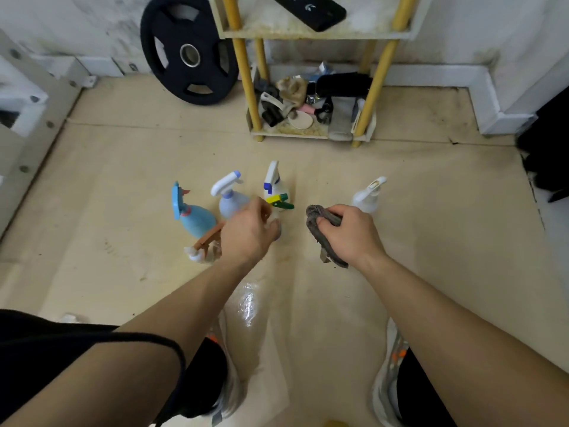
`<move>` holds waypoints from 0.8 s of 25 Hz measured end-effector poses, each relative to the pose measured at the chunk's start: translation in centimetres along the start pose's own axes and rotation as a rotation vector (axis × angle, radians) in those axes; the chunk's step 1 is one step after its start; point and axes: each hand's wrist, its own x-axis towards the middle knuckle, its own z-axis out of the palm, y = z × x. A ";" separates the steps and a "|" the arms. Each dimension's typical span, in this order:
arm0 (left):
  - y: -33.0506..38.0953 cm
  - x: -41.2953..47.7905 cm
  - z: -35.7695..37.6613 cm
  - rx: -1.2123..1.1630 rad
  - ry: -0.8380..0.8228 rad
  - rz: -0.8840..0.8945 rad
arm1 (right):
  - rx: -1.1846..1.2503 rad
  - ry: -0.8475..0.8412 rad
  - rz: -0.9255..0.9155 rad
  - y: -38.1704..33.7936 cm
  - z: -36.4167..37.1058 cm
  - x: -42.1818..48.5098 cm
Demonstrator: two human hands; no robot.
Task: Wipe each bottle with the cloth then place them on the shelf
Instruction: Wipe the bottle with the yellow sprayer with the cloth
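Shelf (246,75): cream tiers on yellow posts, against the wall ahead of you. The bottom tier is heaped with small clutter, and a black case (309,10) lies on the tier above.

Weight plate (187,50): black, leaning on the wall just left of the shelf.

Blue bottle (197,220): on the floor in front of the shelf, toward its left, standing upright.

Lavender bottle (229,204): white trigger, just shelf-side of the blue bottle.

White bottle (275,184): blue label, straight in front of the shelf, the closest of the group to it.

Clear bottle (366,197): in front of the shelf's right post, apart from the others.

Brown-trigger bottle (206,241): farthest from the shelf, partly hidden by your left wrist.

Green-trigger bottle (280,203): just on your side of the white bottle, body mostly hidden.

Left hand (249,232): your fingers curl round the green-trigger bottle at its neck.

Right hand (351,232): closed in a fist round the cloth (314,223), which is grey, bunched and hangs below your palm, well short of the shelf.
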 end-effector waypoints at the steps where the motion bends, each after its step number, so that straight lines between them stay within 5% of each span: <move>1: -0.7 0.3 -0.4 0.008 0.072 -0.018 | -0.006 -0.005 -0.003 -0.1 0.3 -0.1; 14: -2.6 5.8 2.1 0.037 -0.180 0.000 | -0.049 -0.046 0.043 1.7 0.9 1.4; 20: -1.9 4.1 0.3 0.121 -0.114 0.053 | -0.020 -0.019 0.040 -0.7 -1.6 0.2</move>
